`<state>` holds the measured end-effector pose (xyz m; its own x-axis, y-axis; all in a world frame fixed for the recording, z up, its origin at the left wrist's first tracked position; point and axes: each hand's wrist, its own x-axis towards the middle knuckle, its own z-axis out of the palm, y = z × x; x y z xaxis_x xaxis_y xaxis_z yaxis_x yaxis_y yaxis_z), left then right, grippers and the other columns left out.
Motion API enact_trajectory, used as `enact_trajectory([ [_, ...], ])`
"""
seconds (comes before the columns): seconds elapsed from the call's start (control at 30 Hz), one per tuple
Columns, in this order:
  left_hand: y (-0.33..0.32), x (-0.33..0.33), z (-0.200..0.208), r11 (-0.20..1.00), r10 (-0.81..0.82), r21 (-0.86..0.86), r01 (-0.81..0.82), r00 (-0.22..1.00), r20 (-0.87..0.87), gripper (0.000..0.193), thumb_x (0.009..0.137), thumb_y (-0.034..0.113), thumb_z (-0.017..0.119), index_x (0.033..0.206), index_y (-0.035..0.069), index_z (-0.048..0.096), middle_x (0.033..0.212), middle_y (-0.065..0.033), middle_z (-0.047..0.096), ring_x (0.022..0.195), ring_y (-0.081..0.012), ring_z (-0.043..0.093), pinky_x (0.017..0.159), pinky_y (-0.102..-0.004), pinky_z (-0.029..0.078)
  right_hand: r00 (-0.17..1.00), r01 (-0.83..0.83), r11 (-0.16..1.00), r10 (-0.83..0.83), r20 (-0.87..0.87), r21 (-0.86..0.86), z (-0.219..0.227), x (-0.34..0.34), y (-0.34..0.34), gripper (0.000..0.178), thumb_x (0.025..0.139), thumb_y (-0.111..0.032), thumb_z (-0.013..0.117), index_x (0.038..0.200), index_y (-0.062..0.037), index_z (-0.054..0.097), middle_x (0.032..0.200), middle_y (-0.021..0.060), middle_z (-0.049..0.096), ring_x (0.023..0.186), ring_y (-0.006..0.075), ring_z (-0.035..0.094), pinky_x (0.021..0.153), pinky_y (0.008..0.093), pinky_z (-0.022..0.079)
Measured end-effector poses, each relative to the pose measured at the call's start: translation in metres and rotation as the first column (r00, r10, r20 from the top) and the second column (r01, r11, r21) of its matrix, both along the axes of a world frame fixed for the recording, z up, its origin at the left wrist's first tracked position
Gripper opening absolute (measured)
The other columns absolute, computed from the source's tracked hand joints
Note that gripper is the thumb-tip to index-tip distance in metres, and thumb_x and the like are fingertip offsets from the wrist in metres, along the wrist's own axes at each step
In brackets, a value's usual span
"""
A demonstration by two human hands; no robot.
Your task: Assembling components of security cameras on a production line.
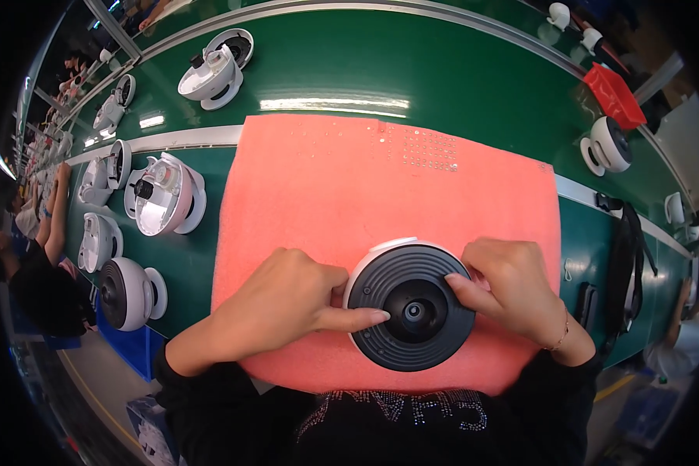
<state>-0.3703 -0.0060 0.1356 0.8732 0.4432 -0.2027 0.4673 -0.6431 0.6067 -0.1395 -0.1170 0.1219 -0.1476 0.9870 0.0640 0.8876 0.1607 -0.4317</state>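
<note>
A white, rounded device with a black ribbed round face and a small lens at its centre lies face up near the front of the pink foam mat. My left hand grips its left side, thumb lying across the black face toward the lens. On the upper right rim, my right hand is closed around the edge with its thumb pressed on the ribbed face. Fingers of both hands are partly hidden behind the housing. Small shiny bits, some in rows, lie at the mat's far side.
Opened white housings and a closed device stand on the green bench at left. Beyond runs a green belt carrying another opened housing. At right are a red bin, a device and a black strap. Co-workers sit at left.
</note>
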Motion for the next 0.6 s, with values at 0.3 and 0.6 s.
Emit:
enact_trajectory([
  [0.3,0.003,-0.001,-0.002,0.999,0.020,0.024,-0.021,0.999,0.040,0.053,0.072,0.048,0.065,0.054,-0.001,0.057,0.041,-0.0135,0.046,0.040,-0.0287,0.050,0.046,-0.0339,0.043,0.945,-0.300,0.929,0.320,-0.066,0.215,0.024,-0.023,-0.004,0.042,0.068,-0.027,0.067,0.103,-0.0053,0.059,0.099,0.0078,0.052,0.094,0.0255,0.049,0.079,0.0376,0.037],
  [0.6,0.004,-0.003,-0.011,0.982,0.001,0.188,0.023,0.992,-0.126,0.056,0.073,0.052,0.062,0.056,-0.002,0.059,0.041,-0.0138,0.047,0.040,-0.0296,0.050,0.046,-0.0354,0.043,0.965,-0.072,0.968,0.128,-0.229,0.239,0.003,-0.015,0.003,0.062,0.075,-0.035,0.065,0.122,-0.0016,0.042,0.120,0.0203,0.045,0.112,0.0376,0.041,0.093,0.0439,0.034],
])
